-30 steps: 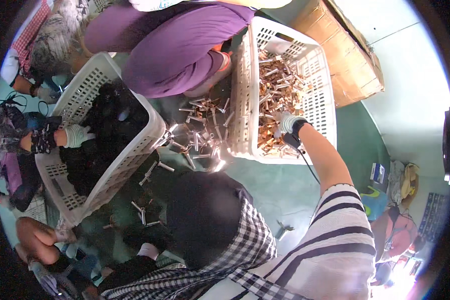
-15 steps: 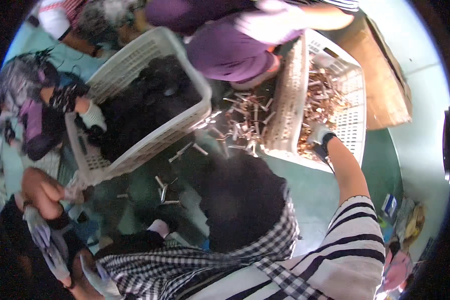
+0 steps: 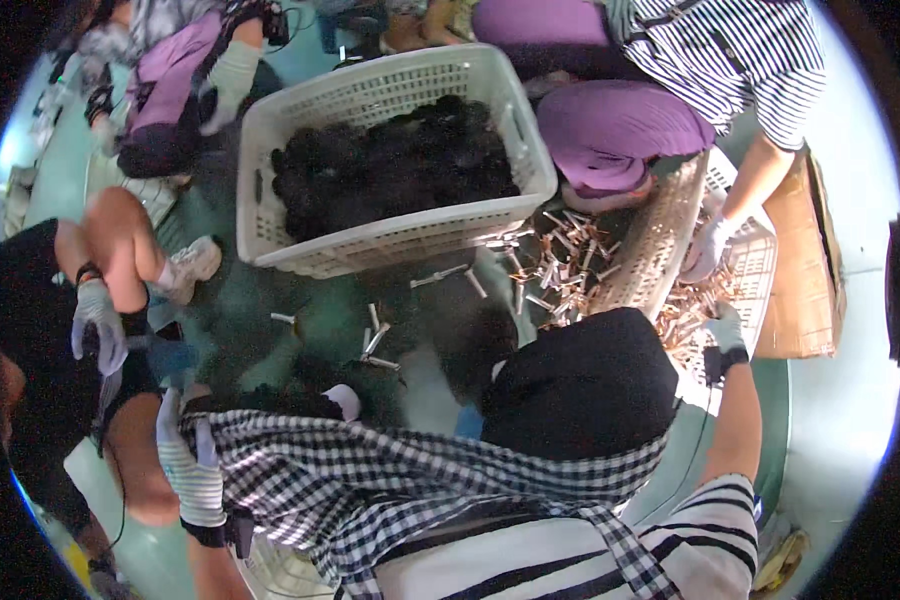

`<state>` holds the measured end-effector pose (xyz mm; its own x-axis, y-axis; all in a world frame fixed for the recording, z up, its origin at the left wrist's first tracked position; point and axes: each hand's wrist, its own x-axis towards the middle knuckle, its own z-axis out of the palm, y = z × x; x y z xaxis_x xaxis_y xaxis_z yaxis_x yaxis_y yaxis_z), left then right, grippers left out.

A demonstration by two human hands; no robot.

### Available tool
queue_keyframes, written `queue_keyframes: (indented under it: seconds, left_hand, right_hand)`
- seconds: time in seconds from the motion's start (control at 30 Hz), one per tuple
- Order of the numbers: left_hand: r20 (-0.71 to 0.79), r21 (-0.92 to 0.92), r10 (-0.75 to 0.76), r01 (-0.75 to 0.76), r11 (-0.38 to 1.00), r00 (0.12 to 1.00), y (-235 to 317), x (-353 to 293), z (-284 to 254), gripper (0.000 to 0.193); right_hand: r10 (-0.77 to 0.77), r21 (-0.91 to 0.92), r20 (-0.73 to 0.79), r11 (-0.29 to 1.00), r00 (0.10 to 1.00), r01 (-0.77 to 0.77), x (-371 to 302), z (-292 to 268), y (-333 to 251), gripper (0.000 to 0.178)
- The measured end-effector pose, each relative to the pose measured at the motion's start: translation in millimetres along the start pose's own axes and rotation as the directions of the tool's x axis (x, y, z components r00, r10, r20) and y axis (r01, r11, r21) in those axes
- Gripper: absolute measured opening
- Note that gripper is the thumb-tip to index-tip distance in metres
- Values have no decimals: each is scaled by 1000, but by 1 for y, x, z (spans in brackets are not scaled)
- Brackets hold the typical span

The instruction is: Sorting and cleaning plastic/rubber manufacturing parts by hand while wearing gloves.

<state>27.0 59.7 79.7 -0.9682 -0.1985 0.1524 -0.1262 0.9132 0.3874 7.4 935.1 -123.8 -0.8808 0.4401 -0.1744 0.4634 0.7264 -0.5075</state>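
Note:
My left hand (image 3: 190, 470), in a striped pale glove with a dark wristband, is at the lower left beside my checkered apron (image 3: 310, 460). Its fingers are stretched out with nothing visible in them. At the right, my gloved right hand (image 3: 727, 328) reaches into the near end of a tilted white perforated basket (image 3: 655, 235). It is among small white tube-like pieces with copper-coloured parts (image 3: 688, 312); its fingers are too unclear to show whether they grip any. A co-worker's gloved hand (image 3: 708, 250) is in the same basket, just beyond mine.
A white crate (image 3: 400, 240) with dark, clumped items (image 3: 390, 165) stands ahead. Loose pieces (image 3: 565, 255) lie on the floor between crate and basket. A cardboard box (image 3: 800, 270) is behind the basket. At the left sits another person, a gloved hand (image 3: 98, 325) over their knees.
The view has swung, so the crate and basket sit differently in the picture. The striped-sleeved co-worker's hand has gone down into the basket. My right hand remains in the basket.

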Motion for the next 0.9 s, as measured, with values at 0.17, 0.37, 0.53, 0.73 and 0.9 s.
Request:
queue_keyframes:
  seconds: [0.17,0.37,0.53,0.73,0.9]
  left_hand:
    - [-87,-67,54,-60,996,995,4,-11,-13,41]
    - [13,-103,458,-454,885,889,30,12,-19,41]
    - [52,-96,430,-424,900,901,2,-8,-10,40]
    - [-93,-167,399,-409,897,912,5,-6,-7,32]
    - [-137,-190,302,-324,927,943,6,-12,-12,27]
  right_hand:
    - [-56,316,-96,945,994,84,-17,-40,-44,47]
    - [-383,-8,-34,924,923,383,-33,-124,-185,48]
    - [-639,-48,261,740,723,671,-27,-96,-388,51]
    - [-855,251,446,405,266,879,-115,35,-592,49]
    - [-813,381,581,224,-44,897,-184,159,-666,39]
